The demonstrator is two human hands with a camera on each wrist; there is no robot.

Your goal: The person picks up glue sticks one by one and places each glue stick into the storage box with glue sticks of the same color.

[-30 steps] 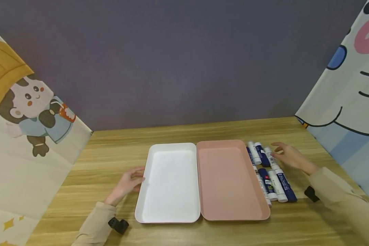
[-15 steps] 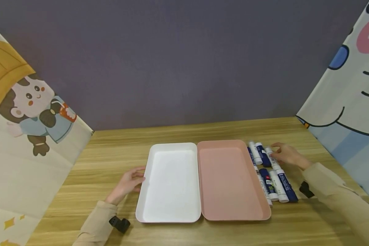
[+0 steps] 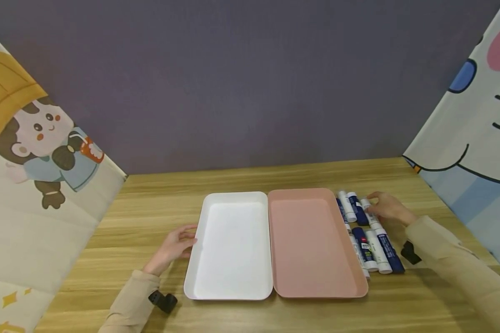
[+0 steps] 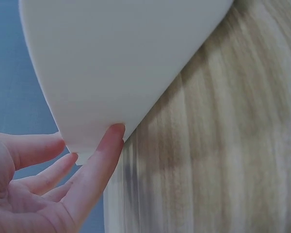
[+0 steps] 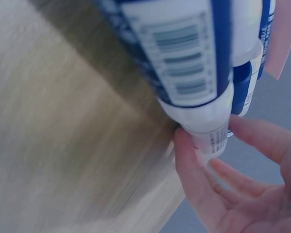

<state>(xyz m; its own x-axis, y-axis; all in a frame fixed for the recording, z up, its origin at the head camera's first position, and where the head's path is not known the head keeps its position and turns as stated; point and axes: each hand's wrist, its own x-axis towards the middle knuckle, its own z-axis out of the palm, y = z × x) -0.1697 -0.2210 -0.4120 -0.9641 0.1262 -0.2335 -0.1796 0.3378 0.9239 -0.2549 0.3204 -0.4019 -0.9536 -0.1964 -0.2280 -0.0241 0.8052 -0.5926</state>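
Note:
At the left side of a white tray, my left hand touches the outer wall with fairly straight fingertips. In the left wrist view, one fingertip presses the wall of the white tray while the thumb meets its edge. On the right, my right hand pinches a white glue stick in the far row. The right wrist view has the thumb and fingers on opposite sides of this glue stick, partly behind a blue glue stick. The pinched stick still lies among the others.
A pink tray adjoins the white one. Several blue and white glue sticks lie in two rows against its right side, some partly hidden by its rim. A grey wall panel stands behind the wooden table.
My right hand has moved slightly left onto the white glue stick, and its fingers have closed around it. My left hand stays at the white tray's side.

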